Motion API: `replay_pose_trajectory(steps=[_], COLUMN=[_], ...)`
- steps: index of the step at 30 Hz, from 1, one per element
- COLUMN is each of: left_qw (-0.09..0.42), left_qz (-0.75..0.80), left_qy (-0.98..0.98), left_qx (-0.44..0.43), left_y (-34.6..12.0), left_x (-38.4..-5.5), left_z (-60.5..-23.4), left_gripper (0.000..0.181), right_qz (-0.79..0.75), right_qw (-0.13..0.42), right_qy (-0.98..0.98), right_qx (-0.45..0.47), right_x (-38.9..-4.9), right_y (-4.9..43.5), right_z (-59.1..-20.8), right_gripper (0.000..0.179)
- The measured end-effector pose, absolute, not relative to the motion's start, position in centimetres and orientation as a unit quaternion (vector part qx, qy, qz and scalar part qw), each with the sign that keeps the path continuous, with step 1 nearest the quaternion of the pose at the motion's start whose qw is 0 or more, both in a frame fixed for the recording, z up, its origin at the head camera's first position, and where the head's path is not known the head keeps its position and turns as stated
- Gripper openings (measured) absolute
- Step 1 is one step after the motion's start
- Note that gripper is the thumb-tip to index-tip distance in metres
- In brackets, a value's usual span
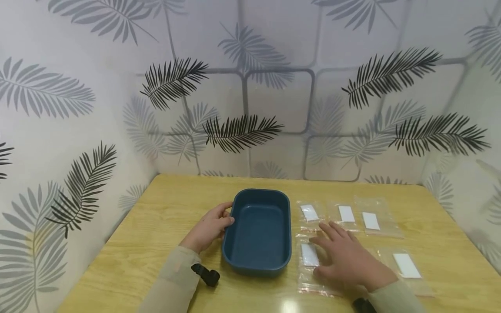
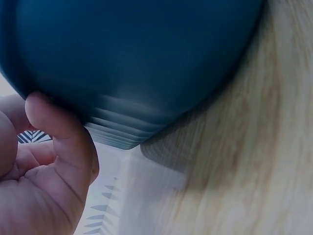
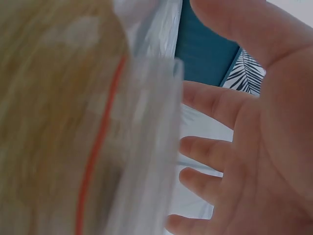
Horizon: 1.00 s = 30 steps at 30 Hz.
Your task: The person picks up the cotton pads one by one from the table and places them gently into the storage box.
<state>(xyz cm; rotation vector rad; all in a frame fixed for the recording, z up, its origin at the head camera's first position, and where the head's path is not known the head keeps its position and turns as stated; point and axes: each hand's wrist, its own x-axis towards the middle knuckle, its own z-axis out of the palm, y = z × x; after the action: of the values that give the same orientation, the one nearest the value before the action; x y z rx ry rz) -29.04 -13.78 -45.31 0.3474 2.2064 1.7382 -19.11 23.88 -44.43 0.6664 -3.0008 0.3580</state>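
Observation:
A dark blue rectangular bin (image 1: 258, 237) stands on the wooden table, its inside bare. My left hand (image 1: 209, 228) grips its left edge near the back, and the left wrist view shows curled fingers (image 2: 61, 125) against the ribbed side. To the right of the bin, my right hand (image 1: 346, 256) hovers spread over a clear zip bag (image 1: 309, 278) with a white rectangular piece (image 1: 310, 255) in it. In the right wrist view the fingers (image 3: 215, 105) are apart and relaxed, close by the plastic of a bag with a red zip line (image 3: 100, 137).
Behind the right hand lie more clear bags in a row, holding white pieces: the left one (image 1: 309, 212), the middle one (image 1: 346, 213) and the right one (image 1: 370, 221). Another bagged white piece (image 1: 407, 265) lies right of the hand. A leaf-patterned wall (image 1: 274, 100) borders the table.

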Motion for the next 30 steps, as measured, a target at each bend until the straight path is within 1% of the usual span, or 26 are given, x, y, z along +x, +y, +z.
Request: replay_pose_trajectory(steps=[7, 16, 22, 30], left_qw=[0.153, 0.156, 0.14, 0.152], left_qz=[0.611, 0.61, 0.6, 0.605], left_qy=[0.767, 0.768, 0.777, 0.771], left_qx=[0.122, 0.117, 0.131, 0.126], left_y=[-14.07, -14.43, -14.08, -13.75], left_x=[-29.16, -28.78, -29.37, -29.12], left_z=[-45.39, -45.78, -45.19, -45.34], left_gripper=[0.057, 0.056, 0.056, 0.056], right_qz=[0.119, 0.141, 0.139, 0.151], right_qw=[0.025, -0.017, -0.005, -0.019], right_qy=[-0.968, -0.968, -0.967, -0.969], right_qx=[0.218, 0.209, 0.215, 0.196], right_x=[-19.56, -19.66, -19.8, -19.5], right_y=[23.91, 23.79, 23.78, 23.95], right_z=[-44.97, -44.83, -44.83, -45.4], right_gripper=[0.074, 0.076, 0.076, 0.074])
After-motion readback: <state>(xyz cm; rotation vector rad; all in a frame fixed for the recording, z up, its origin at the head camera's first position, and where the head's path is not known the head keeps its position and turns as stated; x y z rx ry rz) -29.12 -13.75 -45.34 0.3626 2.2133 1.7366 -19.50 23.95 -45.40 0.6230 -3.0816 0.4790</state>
